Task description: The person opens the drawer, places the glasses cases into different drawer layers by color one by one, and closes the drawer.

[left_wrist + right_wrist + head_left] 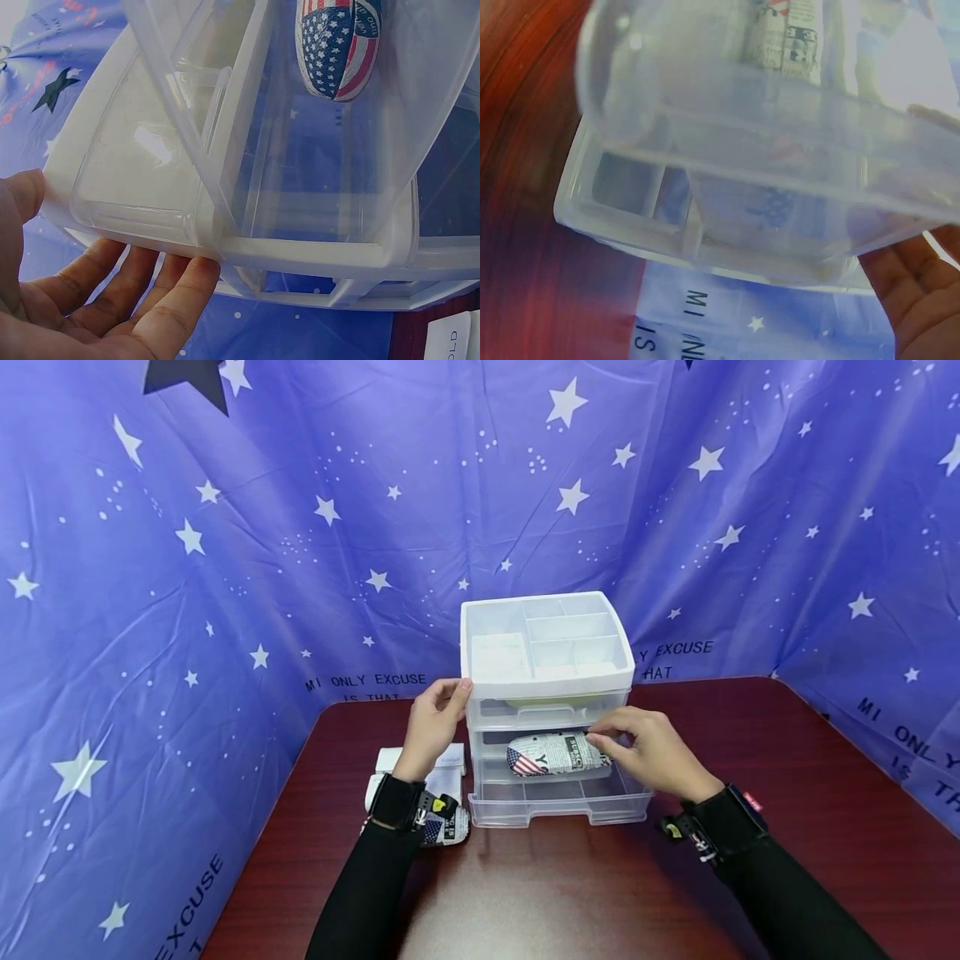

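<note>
In the head view, a small storage unit (547, 683) with a white frame and clear plastic drawers stands on the table. A case (558, 753), printed with newsprint and a stars-and-stripes flag, lies across the pulled-out clear drawer (558, 814). My left hand (435, 722) touches the unit's upper left front corner. Its fingers rest along the side and its thumb is near the top edge, as the left wrist view shows. My right hand (652, 747) has bent fingers, with fingertips close over the case's right end; I cannot tell what they hold.
Left of the unit are white boxes (452, 756) and a second flag-printed item (450, 828), partly hidden by my left wrist. The upper drawer (551, 714) is closed. A divided tray (573, 627) tops the unit. A blue star-printed curtain (420, 543) surrounds the red-brown table (555, 893).
</note>
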A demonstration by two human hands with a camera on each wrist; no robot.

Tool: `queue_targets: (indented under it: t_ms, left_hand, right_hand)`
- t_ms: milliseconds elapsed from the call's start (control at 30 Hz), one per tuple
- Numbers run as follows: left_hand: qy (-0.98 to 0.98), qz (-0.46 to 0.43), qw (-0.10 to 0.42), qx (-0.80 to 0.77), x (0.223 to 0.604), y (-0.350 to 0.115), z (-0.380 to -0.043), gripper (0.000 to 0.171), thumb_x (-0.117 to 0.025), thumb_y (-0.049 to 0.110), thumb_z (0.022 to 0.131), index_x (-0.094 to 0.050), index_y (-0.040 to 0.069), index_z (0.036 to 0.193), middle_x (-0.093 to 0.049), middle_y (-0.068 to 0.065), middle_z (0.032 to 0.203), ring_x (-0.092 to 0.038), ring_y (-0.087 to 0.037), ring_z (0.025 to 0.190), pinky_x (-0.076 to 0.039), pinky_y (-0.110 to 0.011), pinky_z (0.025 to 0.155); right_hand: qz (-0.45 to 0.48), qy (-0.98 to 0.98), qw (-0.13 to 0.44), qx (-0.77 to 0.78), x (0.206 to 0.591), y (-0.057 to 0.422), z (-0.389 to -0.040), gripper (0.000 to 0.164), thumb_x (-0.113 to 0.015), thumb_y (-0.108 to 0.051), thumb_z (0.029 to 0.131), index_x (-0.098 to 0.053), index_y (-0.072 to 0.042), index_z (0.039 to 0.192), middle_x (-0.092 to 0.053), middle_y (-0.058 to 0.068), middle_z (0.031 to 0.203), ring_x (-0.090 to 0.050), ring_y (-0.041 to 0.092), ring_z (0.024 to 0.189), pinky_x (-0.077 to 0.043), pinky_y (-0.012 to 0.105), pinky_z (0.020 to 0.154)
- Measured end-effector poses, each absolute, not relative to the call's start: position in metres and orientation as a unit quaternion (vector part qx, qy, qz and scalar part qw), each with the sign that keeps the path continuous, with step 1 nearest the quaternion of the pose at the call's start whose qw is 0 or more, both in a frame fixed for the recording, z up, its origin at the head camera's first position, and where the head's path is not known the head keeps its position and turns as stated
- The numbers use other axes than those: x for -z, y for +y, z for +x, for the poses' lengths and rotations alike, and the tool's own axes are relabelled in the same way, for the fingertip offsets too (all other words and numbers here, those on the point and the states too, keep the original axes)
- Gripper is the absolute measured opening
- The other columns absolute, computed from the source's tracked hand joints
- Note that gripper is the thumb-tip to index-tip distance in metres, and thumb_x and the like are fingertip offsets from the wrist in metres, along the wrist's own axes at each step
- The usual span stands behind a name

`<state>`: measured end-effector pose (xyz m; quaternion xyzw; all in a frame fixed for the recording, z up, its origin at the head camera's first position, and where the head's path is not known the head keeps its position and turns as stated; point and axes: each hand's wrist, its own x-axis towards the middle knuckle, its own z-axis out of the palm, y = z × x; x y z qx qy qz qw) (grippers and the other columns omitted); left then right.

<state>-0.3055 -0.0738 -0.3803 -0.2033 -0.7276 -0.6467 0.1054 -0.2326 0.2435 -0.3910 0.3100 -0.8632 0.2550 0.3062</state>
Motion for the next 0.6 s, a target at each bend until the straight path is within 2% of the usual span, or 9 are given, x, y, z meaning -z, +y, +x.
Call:
queue_targets:
  t_ms: [200, 333, 400, 600]
  left_hand:
    - [-0.726, -0.198, 0.103, 0.65, 0.38, -0.073, -0.305, 0.051, -0.06, 0.048, 0.094, -0.063, 0.004, 0.119, -0.065, -0.01, 0.113, -0.062, -0.02, 0.104, -0.054, -0.029, 0.087]
    - [-0.725, -0.199, 0.104, 0.651, 0.38, -0.073, -0.304, 0.05, -0.06, 0.046, 0.095, -0.062, 0.003, 0.12, -0.064, -0.011, 0.113, -0.063, -0.022, 0.104, -0.054, -0.029, 0.087]
    - [-0.726, -0.2, 0.104, 0.65, 0.38, -0.072, -0.305, 0.049, -0.06, 0.046, 0.095, -0.062, 0.002, 0.12, -0.064, -0.011, 0.113, -0.063, -0.022, 0.103, -0.054, -0.029, 0.087]
    - [-0.728, -0.193, 0.102, 0.649, 0.38, -0.072, -0.306, 0.05, -0.06, 0.047, 0.095, -0.063, 0.003, 0.119, -0.065, -0.01, 0.112, -0.063, -0.02, 0.103, -0.054, -0.027, 0.086]
  right_hand:
    - [0.269, -0.838, 0.351, -0.319, 0.396, 0.25, -0.236, 0.012, -0.078, -0.009, 0.082, -0.073, -0.017, 0.09, -0.067, -0.01, 0.084, -0.058, 0.004, 0.073, -0.044, 0.018, 0.061]
    - [0.229, -0.824, 0.367, -0.366, 0.399, 0.253, -0.239, 0.016, -0.079, -0.004, 0.08, -0.067, -0.013, 0.085, -0.064, -0.006, 0.076, -0.054, 0.009, 0.06, -0.043, 0.018, 0.051]
    - [0.215, -0.815, 0.37, -0.39, 0.399, 0.254, -0.24, 0.019, -0.079, 0.0, 0.078, -0.064, -0.009, 0.086, -0.062, -0.002, 0.073, -0.052, 0.012, 0.056, -0.041, 0.018, 0.048]
    - [0.187, -0.795, 0.356, -0.455, 0.387, 0.248, -0.23, 0.026, -0.074, 0.009, 0.08, -0.056, 0.009, 0.098, -0.059, 0.016, 0.08, -0.053, 0.018, 0.065, -0.044, 0.016, 0.054]
